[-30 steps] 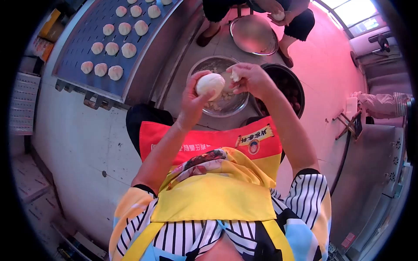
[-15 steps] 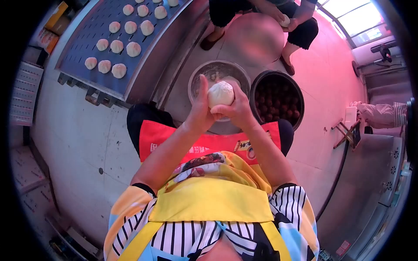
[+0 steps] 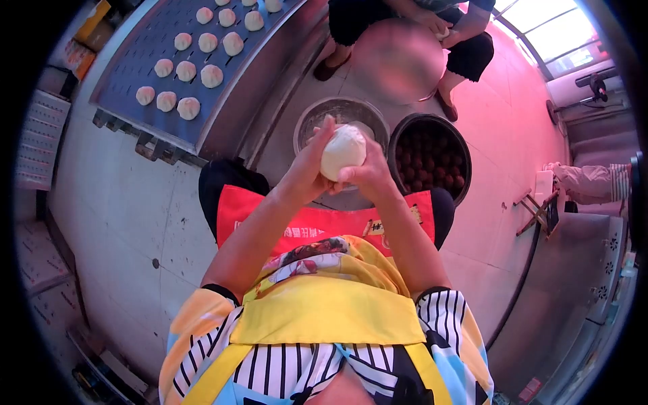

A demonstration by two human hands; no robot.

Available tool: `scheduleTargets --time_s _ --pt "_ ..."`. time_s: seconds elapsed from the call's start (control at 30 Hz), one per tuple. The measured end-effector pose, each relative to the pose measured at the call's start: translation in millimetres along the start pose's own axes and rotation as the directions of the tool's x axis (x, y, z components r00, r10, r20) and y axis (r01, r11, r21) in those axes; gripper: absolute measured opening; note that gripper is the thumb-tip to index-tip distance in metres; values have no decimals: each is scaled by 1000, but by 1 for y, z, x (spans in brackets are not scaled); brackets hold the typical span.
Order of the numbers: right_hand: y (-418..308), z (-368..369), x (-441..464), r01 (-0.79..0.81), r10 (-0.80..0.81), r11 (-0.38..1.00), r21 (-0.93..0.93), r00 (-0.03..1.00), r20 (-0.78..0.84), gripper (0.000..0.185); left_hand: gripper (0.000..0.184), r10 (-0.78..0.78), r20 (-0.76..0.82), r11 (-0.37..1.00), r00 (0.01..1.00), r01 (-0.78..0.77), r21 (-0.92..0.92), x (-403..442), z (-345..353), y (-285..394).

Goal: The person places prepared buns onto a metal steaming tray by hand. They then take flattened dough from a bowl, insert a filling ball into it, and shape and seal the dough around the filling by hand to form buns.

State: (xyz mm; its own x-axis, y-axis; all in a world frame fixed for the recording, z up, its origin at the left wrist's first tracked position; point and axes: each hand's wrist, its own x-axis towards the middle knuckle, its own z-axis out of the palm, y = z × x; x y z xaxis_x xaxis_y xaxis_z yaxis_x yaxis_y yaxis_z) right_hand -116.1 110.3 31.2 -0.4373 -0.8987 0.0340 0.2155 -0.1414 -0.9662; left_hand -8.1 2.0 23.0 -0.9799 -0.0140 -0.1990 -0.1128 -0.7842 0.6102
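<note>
A round white dough ball [image 3: 343, 152] is cupped between my two hands above a metal bowl. My left hand [image 3: 312, 165] holds its left side, with the thumb pointing up. On the right side, my right hand [image 3: 370, 170] wraps around the same ball, its fingers partly hidden. Behind the hands, the metal bowl [image 3: 307, 120] is largely covered by them. Just right of it stands a black tub [image 3: 461, 145] with many dark round balls [image 3: 430, 162] inside.
At the upper left, a perforated blue tray [image 3: 145, 81] bears several pleated buns [image 3: 185, 70]. Opposite, a seated person [image 3: 472, 27] holds a piece of dough over a blurred round area. A folding stool [image 3: 540, 210] stands at right.
My right hand has come in from the right and joined my left around the dough ball. The small white piece it held apart earlier is no longer visible. The view has shifted slightly.
</note>
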Motion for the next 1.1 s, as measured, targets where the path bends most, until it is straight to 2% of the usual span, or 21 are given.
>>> scheduleTargets --time_s 0.03,0.1,0.13,0.2,0.3,0.33,0.4,0.43,0.5,0.53,0.6,0.63,0.73,0.8,0.83,0.9,0.97,1.0,1.03,1.1 --pt "-5 -2 -2 -151 146 985 87 987 64 65 65 35 -133 999 991 -36 -1 1 9 -2" --pt "4 5 2 50 -71 967 -250 994 -77 64 65 117 -388 993 914 -119 20 6 33 -3" --pt "6 8 3 130 -197 900 -416 973 -122 64 64 151 -343 988 927 -148 34 5 28 -5" --pt "0 10 5 146 -172 957 -251 981 -84 62 64 201 -250 980 947 -194 53 3 15 -9" --pt "-2 10 3 76 -82 993 -94 995 -58 60 64 55 -251 998 966 -43 54 -2 15 -1" --pt "-1 10 2 39 -42 998 -56 998 -56 60 64 67 -297 998 952 -58 39 -1 18 -3" --pt "3 12 2 64 -119 921 -383 986 -121 60 65 98 -389 995 916 -100 15 1 25 -8" --pt "3 14 4 68 -168 845 -531 975 -144 60 65 125 -353 992 927 -122 29 -1 25 -7" --pt "-2 17 3 104 -167 893 -438 980 -108 59 65 164 -278 986 946 -157 50 -6 22 -8" --pt "-4 18 3 120 -165 912 -392 983 -84 59 65 112 -305 994 946 -107 33 -7 20 -6" --pt "-2 17 5 55 -73 975 -214 994 -76 60 66 5 -353 1000 936 -8 -8 -8 17 0" --pt "0 17 5 17 -25 992 -122 997 -69 61 65 37 -348 999 937 -38 4 -7 16 -2" --pt "10 21 6 90 -196 842 -532 970 -145 60 64 132 -305 991 943 -135 9 -1 8 -9" --pt "6 23 6 177 -263 815 -552 962 -79 60 65 163 -252 983 954 -179 -43 -1 3 -10" --pt "5 23 5 227 -300 796 -561 953 -41 61 66 125 -191 991 974 -132 -22 -2 -3 -11" --pt "3 22 3 50 -72 954 -296 995 -64 63 67 40 -78 999 996 -39 20 -6 -16 -6" --pt "6 22 3 3 -28 950 -313 997 -77 65 67 124 -169 992 978 -115 59 -6 -10 -12" --pt "9 23 4 52 -104 883 -467 991 -87 65 67 168 -213 985 963 -154 81 -5 -4 -13" --pt "9 24 5 93 -182 788 -608 980 -85 66 66 164 -216 986 962 -166 11 -5 2 -12" --pt "-6 29 4 131 -202 835 -535 976 -77 65 65 148 -222 976 964 -179 -127 -8 11 -5"
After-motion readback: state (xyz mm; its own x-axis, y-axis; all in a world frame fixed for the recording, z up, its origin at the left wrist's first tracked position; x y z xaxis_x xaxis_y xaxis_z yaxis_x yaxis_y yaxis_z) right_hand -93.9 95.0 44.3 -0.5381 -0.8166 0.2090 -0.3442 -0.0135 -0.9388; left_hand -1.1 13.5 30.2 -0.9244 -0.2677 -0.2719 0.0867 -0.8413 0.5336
